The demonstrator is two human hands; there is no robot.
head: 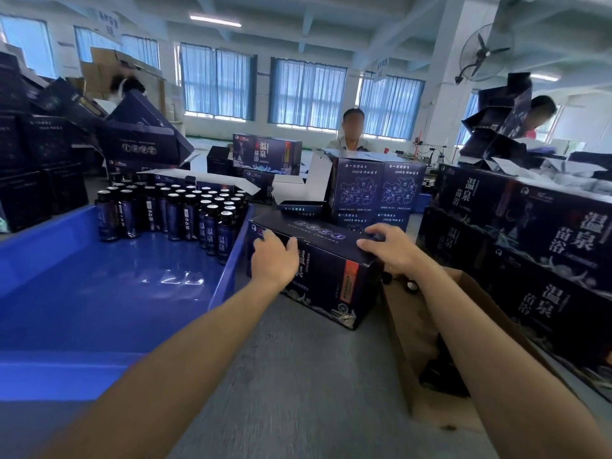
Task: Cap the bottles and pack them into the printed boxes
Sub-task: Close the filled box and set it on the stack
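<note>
My left hand (273,260) curls its fingers over the top edge of the dark blue printed cardboard box (326,276) at its 9 o'clock end. My right hand (387,248) grips the top at the 3 o'clock end. The box sits at my 12 o'clock. Small dark bottles (172,210) stand in the blue plastic tray (99,293) at 10 o'clock. My right arm hides much of the brown cardboard carton (410,329) at 3 o'clock.

Bright, even daylight enters through the blue-curtained windows (306,91) at upper centre, with a lit ceiling tube light (215,20) above. White glare streaks the blue tray (82,293) at left. Wide-angle distortion bends the frame edges, and the forearms at the bottom and distant figures look smeared.
</note>
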